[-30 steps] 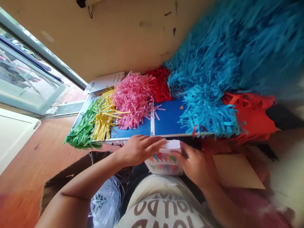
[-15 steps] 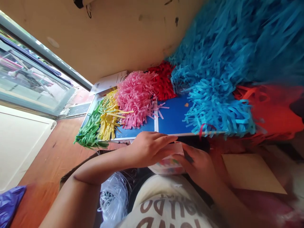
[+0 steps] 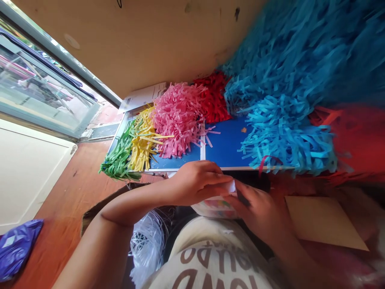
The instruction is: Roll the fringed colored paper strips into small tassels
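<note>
Between my hands, just in front of my lap, is a small white piece of paper [image 3: 231, 187], seen almost edge-on. My left hand [image 3: 200, 182] reaches across from the left, its fingers closed over the far side of the paper and hiding most of it. My right hand [image 3: 255, 204] pinches its right end between thumb and fingers. Below them, a pale, see-through container or bag [image 3: 215, 209] with red and other coloured bits rests against my shirt; its exact kind is unclear.
Along the far side of a low blue table [image 3: 227, 140] lie fringed paper bunches: green [image 3: 118, 154], yellow [image 3: 142, 140], pink [image 3: 180, 120], red [image 3: 215, 98] and blue [image 3: 288, 136]. White strips [image 3: 148, 245] hang near my left knee. Brown cardboard [image 3: 325, 220] lies to the right.
The white paper showed a broad flat face before; now only a small bright end shows between my fingers. The whole view has shifted slightly, while both hands stay together.
</note>
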`<state>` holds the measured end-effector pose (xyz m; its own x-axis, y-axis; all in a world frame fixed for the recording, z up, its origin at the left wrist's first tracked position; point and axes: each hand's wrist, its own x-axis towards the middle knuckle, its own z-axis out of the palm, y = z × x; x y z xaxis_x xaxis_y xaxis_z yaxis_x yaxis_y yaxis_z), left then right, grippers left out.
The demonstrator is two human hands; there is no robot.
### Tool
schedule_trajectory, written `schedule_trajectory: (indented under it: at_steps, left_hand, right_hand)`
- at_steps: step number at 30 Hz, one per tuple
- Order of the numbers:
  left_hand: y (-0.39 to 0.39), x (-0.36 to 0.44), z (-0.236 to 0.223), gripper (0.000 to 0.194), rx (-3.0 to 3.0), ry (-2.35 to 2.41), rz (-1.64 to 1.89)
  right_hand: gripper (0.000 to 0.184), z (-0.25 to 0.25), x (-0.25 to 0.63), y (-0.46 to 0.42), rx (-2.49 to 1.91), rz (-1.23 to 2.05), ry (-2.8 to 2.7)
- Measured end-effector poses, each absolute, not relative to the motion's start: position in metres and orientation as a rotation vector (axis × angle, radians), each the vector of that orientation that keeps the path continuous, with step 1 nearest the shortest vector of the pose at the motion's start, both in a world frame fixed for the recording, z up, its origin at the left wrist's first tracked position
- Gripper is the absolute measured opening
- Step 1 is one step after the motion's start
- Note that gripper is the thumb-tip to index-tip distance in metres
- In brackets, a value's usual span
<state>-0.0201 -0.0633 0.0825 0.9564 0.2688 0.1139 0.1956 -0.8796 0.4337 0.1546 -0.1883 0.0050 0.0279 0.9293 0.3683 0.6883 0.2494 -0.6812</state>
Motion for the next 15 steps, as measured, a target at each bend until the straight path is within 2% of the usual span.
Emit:
schedule_trajectory:
  at_steps: [6,15]
  left_hand:
    - [-0.067,-0.027,0.085,0.041,2.804,0.343,0.292]
    - [-0.074,-0.038,0.086,0.033,3.147,0.225,0.298]
  right_hand:
    - [0.037,0.005,0.155,-0.186,-1.567,0.471,-1.703]
    - [0.034,0.010,0.151,-0.183,-1.563,0.523,-1.694]
